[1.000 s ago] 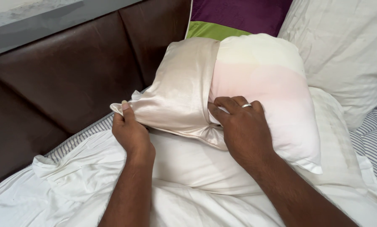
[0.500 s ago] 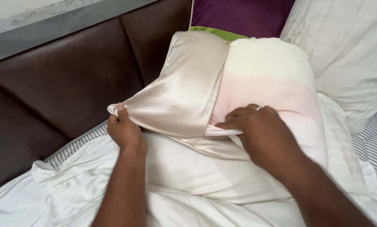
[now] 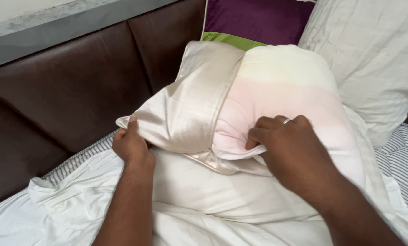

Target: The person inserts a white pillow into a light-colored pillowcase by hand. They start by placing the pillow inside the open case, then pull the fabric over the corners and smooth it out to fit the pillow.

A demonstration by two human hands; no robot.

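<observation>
While left hand (image 3: 132, 146) pinches satin pillowcase (image 3: 192, 107), pillow (image 3: 286, 95) half-covered

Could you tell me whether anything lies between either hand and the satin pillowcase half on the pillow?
Nothing visible does. The left hand already pinches the satin pillowcase at its corner, and the right hand grips its open edge against the pillow.

L hand (image 3: 132, 146) grips satin pillowcase (image 3: 192, 105) corner | R hand (image 3: 289, 148) pinches pillow (image 3: 286, 95) (half-covered) | bedsheet (image 3: 204, 200) below
</observation>
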